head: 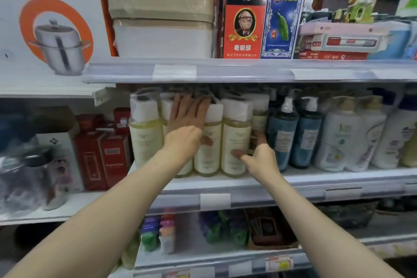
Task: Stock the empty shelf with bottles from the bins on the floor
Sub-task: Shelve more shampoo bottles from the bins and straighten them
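Several cream bottles with white wrapped caps stand in a row on the middle shelf (248, 184). My left hand (187, 122) lies flat with straight fingers against the upper fronts of two of them, one being the third cream bottle (208, 153). My right hand (259, 153) curls round the lower right side of the fourth cream bottle (235, 135), thumb on its front, fingers behind it. To the right stand two blue pump bottles (284, 135) and white bottles (345, 135). No bins are in view.
The shelf above (203, 70) carries beige tubs (162, 7), card boxes (244, 11) and toothpaste packs. Red boxes (101, 153) and a jar sit on the left unit. A lower shelf (225, 259) holds small coloured goods and a basket.
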`<state>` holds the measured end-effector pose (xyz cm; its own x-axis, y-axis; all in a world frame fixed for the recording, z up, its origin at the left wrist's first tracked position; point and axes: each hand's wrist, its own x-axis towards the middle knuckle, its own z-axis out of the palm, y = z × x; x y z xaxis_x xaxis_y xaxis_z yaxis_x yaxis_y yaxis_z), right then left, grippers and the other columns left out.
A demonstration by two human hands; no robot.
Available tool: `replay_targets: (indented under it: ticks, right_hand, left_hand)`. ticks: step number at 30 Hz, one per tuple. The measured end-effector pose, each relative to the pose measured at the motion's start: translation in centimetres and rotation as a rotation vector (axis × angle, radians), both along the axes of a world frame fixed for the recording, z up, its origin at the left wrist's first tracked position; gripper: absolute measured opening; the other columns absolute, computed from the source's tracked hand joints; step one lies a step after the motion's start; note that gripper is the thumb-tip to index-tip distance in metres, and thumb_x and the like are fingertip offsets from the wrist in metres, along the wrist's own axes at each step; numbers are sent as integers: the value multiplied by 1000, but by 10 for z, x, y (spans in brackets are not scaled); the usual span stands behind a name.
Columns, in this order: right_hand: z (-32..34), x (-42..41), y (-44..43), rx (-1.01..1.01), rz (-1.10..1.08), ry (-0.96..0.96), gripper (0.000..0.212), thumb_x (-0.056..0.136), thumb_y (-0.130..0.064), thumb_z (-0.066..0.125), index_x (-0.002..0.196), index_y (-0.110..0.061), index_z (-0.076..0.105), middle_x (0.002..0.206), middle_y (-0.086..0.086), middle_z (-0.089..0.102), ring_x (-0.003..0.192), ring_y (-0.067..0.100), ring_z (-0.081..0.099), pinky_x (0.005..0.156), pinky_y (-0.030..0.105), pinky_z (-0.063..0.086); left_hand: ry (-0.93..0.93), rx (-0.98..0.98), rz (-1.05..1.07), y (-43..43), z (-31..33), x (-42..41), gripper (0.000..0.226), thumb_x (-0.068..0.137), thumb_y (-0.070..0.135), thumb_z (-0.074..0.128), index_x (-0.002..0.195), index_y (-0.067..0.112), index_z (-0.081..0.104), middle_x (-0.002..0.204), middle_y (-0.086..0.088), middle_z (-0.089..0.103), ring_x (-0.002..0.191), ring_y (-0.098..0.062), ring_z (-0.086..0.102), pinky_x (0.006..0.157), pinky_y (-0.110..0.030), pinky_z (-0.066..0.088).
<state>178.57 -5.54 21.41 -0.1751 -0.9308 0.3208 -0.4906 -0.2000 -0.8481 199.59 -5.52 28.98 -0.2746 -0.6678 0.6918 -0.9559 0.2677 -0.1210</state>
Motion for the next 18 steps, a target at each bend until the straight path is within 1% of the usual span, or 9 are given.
replay_targets:
  ticks: [4, 8, 11, 13, 15, 18]
  right_hand:
    - [2, 0, -5, -4, 18, -3, 78, 76, -37, 85, 140, -22, 43, 127, 2, 66, 116, 22, 63, 99, 41, 53]
    - [9, -2, -5, 7, 54, 15, 79, 76, -38, 86, 140, -22, 43, 133, 2, 63, 120, 22, 61, 99, 36, 51]
    - [11, -7, -5, 28, 92, 30, 80, 76, -38, 85, 142, -22, 42, 136, 2, 61, 124, 23, 59, 101, 36, 50]
    - [11, -11, -5, 36, 119, 23, 83, 77, -39, 85, 145, -25, 40, 137, 0, 60, 124, 22, 58, 96, 32, 49]
    - [10, -13, -6, 36, 134, 25, 84, 79, -38, 83, 148, -27, 37, 139, -1, 59, 125, 22, 57, 92, 27, 46]
    - [6, -12, -9, 26, 144, 16, 78, 82, -33, 81, 147, -27, 40, 139, 0, 59, 122, 19, 57, 90, 24, 43]
  left_hand:
    - [-1, 21, 32, -4, 0, -3, 116, 62, 54, 83, 153, 17, 22, 154, -5, 30, 146, -30, 17, 120, -44, -11]
    - [-6, 8, 51, 1, 1, -4, 117, 63, 56, 82, 155, 18, 19, 154, -7, 31, 146, -33, 17, 120, -47, -10]
    - [7, -38, 54, 6, -2, 6, 119, 61, 56, 84, 155, 17, 22, 154, -11, 33, 146, -38, 17, 120, -49, -8]
    - [57, -58, 102, 10, -4, 20, 118, 62, 57, 83, 155, 13, 25, 156, -16, 30, 147, -41, 14, 120, -49, -8]
    - [84, -61, 169, 14, -3, 34, 115, 63, 59, 81, 153, 10, 29, 156, -17, 31, 147, -43, 15, 120, -49, -7]
    - [27, -21, 222, 16, 2, 43, 112, 63, 60, 81, 153, 14, 32, 154, -13, 35, 146, -42, 18, 121, -53, -3]
